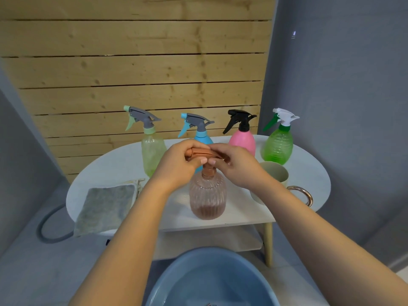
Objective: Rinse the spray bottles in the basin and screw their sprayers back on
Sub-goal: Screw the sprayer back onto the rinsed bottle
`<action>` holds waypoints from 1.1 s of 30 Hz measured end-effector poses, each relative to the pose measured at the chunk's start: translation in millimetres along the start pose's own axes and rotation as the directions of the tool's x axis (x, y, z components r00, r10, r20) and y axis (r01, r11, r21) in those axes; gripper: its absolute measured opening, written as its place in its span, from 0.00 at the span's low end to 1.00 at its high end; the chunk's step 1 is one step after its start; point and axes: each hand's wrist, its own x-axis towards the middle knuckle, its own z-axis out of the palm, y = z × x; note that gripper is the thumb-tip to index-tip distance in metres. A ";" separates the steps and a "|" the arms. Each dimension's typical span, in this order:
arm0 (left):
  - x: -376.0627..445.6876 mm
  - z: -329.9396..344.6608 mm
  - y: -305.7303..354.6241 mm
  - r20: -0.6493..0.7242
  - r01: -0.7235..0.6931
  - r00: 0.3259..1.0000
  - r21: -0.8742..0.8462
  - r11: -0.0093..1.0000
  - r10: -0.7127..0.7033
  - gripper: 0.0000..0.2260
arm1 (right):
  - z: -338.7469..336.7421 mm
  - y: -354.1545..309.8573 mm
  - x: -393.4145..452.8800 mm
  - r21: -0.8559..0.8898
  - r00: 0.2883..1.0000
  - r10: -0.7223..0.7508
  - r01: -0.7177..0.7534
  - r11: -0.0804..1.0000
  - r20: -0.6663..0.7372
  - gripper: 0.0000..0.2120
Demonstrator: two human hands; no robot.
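Because the rinsing is to happen in water, the blue basin point(212, 281) sits low on the floor right in front of the person, below the near edge of the white counter point(309, 171), where a bottle can be dipped without a reach. On the counter, four spray bottles stand upright in a row along the back, each with its sprayer on: a pale yellow-green bottle point(152, 151) at the left, then a blue bottle point(202, 138) partly hidden behind the hands, a pink bottle point(242, 140) and a bright green bottle point(279, 144) at the right. Set back like that, they are out of the way of the work at the front.

A grey cloth point(106, 208) lies flat at the left end, hanging a little over the near edge, likely there for wiping or draining. A beige cup point(273, 175) with a shiny ring handle stands at the right, behind the right forearm.

The ribbed pink-brown bottle point(207, 195) stands upright near the front edge, between the forearms. Its brown sprayer point(198, 152) sits on the neck. Both hands are on it: the left hand point(176, 164) curls its fingers over the front of the sprayer, and the right hand point(236, 166) pinches its rear end, so each grip is closed on the sprayer. Nothing holds the bottle body. I judge the sprayer is being turned on the neck; whether on or off cannot be told.
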 end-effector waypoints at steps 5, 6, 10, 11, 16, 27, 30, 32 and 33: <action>-7.8 -4.0 -7.5 0.008 0.031 1.000 -0.055 0.998 -0.031 0.12 | 6.3 -4.1 -1.0 -0.109 0.998 0.055 -0.050 0.993 0.044 0.10; -8.9 -3.6 -9.9 0.006 0.069 0.998 -0.103 0.992 -0.069 0.15 | 7.2 -5.4 -0.9 -0.115 0.998 0.057 -0.052 0.992 0.038 0.10; -16.6 4.0 -25.7 0.077 0.277 0.961 -0.231 0.933 -0.267 0.41 | 5.9 -6.0 1.2 -0.132 0.994 0.103 -0.097 0.986 0.038 0.09; -20.1 8.2 -30.0 0.101 0.316 0.948 -0.221 0.923 -0.301 0.44 | 5.4 -5.6 1.6 -0.121 0.992 0.118 -0.113 0.986 0.041 0.09; -27.4 30.2 -48.1 0.117 0.393 0.918 -0.409 0.824 -0.379 0.42 | 11.7 -8.0 2.7 -0.023 0.979 0.203 -0.203 0.979 0.020 0.05; -36.5 47.2 -48.5 -0.053 0.271 0.950 -0.350 0.897 -0.308 0.32 | 36.4 -0.4 -10.0 0.181 0.925 0.303 -0.265 0.947 -0.228 0.16; -38.5 47.8 -48.5 -0.033 0.163 0.984 -0.240 0.957 -0.176 0.26 | 44.3 2.4 -11.3 0.288 0.904 0.325 -0.245 0.926 -0.279 0.15; -38.2 48.2 -48.3 -0.021 0.109 0.993 -0.201 0.973 -0.116 0.23 | 45.6 5.3 -12.1 0.292 0.918 0.291 -0.210 0.933 -0.271 0.11; -38.5 48.8 -48.8 -0.025 0.096 0.994 -0.203 0.975 -0.104 0.22 | 44.4 7.8 -12.2 0.258 0.936 0.254 -0.190 0.947 -0.244 0.09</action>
